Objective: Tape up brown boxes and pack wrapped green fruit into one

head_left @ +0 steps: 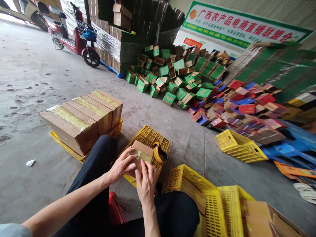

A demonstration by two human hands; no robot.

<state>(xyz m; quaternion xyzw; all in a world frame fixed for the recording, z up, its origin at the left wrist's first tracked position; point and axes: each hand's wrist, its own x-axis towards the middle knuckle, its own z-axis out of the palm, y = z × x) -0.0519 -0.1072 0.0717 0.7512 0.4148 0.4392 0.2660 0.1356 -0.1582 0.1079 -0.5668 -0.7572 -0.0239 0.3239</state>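
Note:
A small brown cardboard box with a strip of clear tape lies on a yellow plastic crate before my knees. My left hand rests on the box's left side, fingers stretched out and apart. Against the near side of the box lies my right hand, its fingers extended along the top and its thumb apart. Both palms face the cardboard, and neither hand grips anything. Just right of the box, a yellow-and-black tape dispenser sits on the crate.
Taped cardboard boxes stand on another yellow crate to the left. At right are yellow crates with cardboard inside and a tipped yellow crate. Farther off lie piles of green boxes and red boxes, beside a red scooter.

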